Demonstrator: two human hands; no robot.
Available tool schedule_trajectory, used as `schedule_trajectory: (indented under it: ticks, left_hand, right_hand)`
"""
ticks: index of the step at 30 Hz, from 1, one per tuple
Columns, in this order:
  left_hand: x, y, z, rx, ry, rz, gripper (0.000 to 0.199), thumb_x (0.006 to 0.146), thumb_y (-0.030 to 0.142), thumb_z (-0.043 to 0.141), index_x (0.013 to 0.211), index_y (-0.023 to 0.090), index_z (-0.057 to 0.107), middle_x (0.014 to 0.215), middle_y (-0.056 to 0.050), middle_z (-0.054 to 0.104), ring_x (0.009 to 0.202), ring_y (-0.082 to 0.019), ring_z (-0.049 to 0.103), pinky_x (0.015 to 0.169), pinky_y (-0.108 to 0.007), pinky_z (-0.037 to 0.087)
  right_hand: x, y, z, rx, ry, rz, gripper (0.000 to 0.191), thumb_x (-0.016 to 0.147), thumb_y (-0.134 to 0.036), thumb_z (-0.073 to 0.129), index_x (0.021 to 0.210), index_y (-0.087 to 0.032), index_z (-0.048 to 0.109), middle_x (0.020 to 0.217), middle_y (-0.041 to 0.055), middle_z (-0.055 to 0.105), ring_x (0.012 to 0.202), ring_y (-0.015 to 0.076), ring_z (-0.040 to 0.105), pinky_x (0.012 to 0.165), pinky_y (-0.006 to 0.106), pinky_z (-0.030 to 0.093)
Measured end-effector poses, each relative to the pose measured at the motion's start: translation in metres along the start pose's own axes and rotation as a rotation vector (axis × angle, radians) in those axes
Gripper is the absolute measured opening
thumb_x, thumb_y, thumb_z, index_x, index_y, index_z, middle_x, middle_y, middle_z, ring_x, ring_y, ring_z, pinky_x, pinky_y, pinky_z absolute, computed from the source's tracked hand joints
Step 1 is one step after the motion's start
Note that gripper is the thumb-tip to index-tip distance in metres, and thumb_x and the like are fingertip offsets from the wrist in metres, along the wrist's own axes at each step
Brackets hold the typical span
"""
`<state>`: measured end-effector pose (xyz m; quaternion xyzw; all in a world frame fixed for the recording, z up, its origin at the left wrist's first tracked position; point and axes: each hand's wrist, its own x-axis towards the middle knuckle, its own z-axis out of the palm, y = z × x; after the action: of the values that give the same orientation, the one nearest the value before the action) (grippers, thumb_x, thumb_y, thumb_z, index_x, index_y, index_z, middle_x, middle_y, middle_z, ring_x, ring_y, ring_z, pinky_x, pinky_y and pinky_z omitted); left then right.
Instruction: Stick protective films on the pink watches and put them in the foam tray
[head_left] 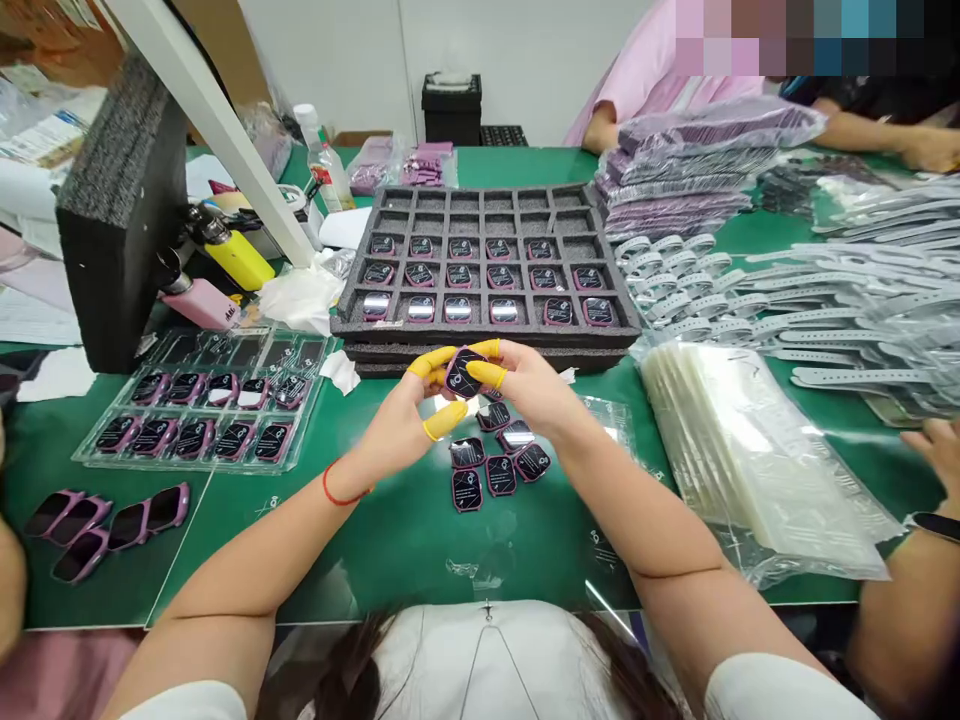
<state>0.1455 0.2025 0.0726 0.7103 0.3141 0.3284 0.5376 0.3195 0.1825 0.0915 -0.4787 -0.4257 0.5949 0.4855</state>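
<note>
Between my two hands, just in front of the foam tray, is a purple smartwatch case (463, 373) with a printed film on its dark face. My right hand (529, 385), in yellow finger cots, pinches it with the thumb on its face. My left hand (409, 405), also in yellow cots, has its fingers at the case's far left edge, and its thumb stands apart, lower down. Several more watch cases (501, 475) lie face up on the green table below my hands. The black foam tray (486, 330) holds rows of similar cases in its compartments.
At left is a clear plastic tray (289, 455) of watch cases, with loose cases (82, 520) nearer the edge. On the right lie a stack of clear bags (735, 440), grey straps (862, 300) and bagged purple pieces (675, 170). Other people sit left, right and opposite.
</note>
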Motion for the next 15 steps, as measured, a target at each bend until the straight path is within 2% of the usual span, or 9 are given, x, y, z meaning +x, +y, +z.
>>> schedule_trajectory:
  ticks: [2, 5, 10, 15]
  left_hand:
    - [0.0, -0.001, 0.006, -0.106, 0.075, -0.048, 0.055, 0.085, 0.04, 0.064, 0.133, 0.019, 0.045, 0.129, -0.012, 0.059, 0.11, -0.023, 0.061, 0.097, -0.04, 0.049]
    - [-0.001, 0.001, 0.009, -0.139, 0.165, -0.074, 0.046, 0.086, 0.042, 0.064, 0.124, 0.018, 0.053, 0.126, -0.012, 0.063, 0.111, -0.024, 0.062, 0.098, -0.04, 0.049]
    - [-0.006, 0.011, 0.001, -0.121, 0.154, -0.077, 0.04, 0.084, 0.041, 0.067, 0.116, 0.018, 0.064, 0.119, -0.01, 0.069, 0.106, -0.025, 0.065, 0.094, -0.038, 0.052]
    - [-0.015, 0.016, 0.003, 0.025, 0.206, -0.033, 0.048, 0.084, 0.043, 0.064, 0.125, 0.02, 0.062, 0.12, -0.009, 0.069, 0.111, -0.027, 0.063, 0.096, -0.04, 0.051]
  right_hand:
    - [-0.002, 0.004, 0.01, 0.094, 0.082, -0.007, 0.028, 0.067, -0.036, 0.073, 0.086, -0.018, 0.063, 0.084, 0.0014, 0.066, 0.073, 0.0127, 0.058, 0.074, 0.031, 0.047]
    - [-0.006, 0.006, 0.017, 0.097, 0.072, -0.009, 0.029, 0.066, -0.038, 0.073, 0.083, -0.018, 0.061, 0.078, -0.0001, 0.064, 0.072, 0.0124, 0.057, 0.071, 0.03, 0.046]
    - [-0.017, -0.004, 0.013, 0.028, 0.013, -0.029, 0.018, 0.07, -0.033, 0.071, 0.078, -0.017, 0.065, 0.067, -0.0029, 0.06, 0.065, 0.0104, 0.051, 0.067, 0.028, 0.04]
    - [-0.022, -0.003, 0.017, 0.098, 0.012, -0.078, 0.018, 0.074, -0.036, 0.068, 0.079, -0.019, 0.066, 0.079, -0.0011, 0.063, 0.072, 0.0114, 0.051, 0.072, 0.029, 0.04]
